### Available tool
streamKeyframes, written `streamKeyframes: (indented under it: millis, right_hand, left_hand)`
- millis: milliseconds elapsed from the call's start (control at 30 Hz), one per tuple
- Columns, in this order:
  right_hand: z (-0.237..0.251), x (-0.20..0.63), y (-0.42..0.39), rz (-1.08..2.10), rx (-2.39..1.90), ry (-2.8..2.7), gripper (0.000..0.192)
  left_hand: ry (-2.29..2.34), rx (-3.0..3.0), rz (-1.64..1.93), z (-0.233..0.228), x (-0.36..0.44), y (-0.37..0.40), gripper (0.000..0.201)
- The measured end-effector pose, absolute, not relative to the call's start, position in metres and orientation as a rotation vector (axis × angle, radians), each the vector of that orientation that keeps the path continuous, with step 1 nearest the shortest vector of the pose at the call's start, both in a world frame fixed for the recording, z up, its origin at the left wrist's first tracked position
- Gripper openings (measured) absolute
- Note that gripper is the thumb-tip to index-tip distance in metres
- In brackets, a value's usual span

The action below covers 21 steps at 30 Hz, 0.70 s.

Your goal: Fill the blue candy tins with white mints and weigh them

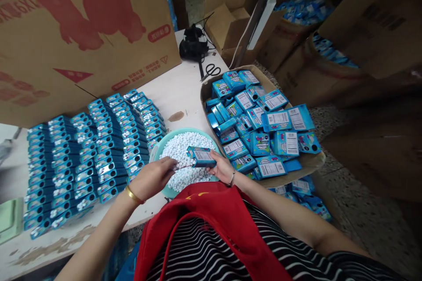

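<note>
- The right hand (pixel 221 167) grips one small blue box (pixel 201 156) by its near end, fingers closed round it, holding it level just above the teal bowl (pixel 158 148) of white pellets (pixel 184 149).
- The left hand (pixel 153 178) rests at the bowl's near-left rim, fingers curled with the tips pinched together at the box's left end; whether they pinch pellets cannot be made out, since the tips are hidden against the white heap.
- The bowl's near rim is covered by both hands and a red cloth (pixel 211 224) at the person's lap.
- Left of the bowl, rows of blue boxes (pixel 92 149) lie shingled on the white table (pixel 178 92), reaching almost to the table's near edge; the print on them is too small to read.
- Right of the bowl, touching it, a cardboard tray (pixel 306 162) heaped with loose blue boxes overhangs the table edge; some boxes lie below it on the floor, partly hidden.
- Beyond the bowl a bare strip of table runs to scissors (pixel 211 70) and a black object (pixel 193 44) that is hard to identify.
- A big cardboard carton (pixel 82 30) walls off the table's far-left side, cut off by the frame.
</note>
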State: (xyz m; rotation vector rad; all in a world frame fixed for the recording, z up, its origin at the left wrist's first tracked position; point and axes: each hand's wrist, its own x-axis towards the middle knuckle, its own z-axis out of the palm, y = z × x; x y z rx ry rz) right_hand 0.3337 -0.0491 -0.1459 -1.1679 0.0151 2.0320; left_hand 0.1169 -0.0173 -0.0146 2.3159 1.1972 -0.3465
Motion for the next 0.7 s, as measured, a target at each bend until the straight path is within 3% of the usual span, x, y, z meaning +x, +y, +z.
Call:
streamKeyframes:
  millis: [167,367,533,700]
  right_hand:
    - [-0.147,0.334,-0.05,2.06,-1.191,-0.027,0.018]
    - [-0.146,0.336,-0.049,2.052,-1.228,-0.013,0.018]
    - [-0.149,0.345,-0.053,2.053,-1.188,-0.002,0.01]
    - [-0.153,0.355,-0.061,2.08,-1.123,0.02,0.01]
  left_hand:
    - [1.263,2.426,-0.863,0.024,0.158,-0.021,0.026]
    - [1.305,2.499,-0.859,0.034,0.158,-0.026,0.033]
    - [1.659,2.434,-0.698,-0.031,0.096,-0.007,0.029]
    - [1.587,2.243,-0.48,-0.132,0.081,-0.002,0.032]
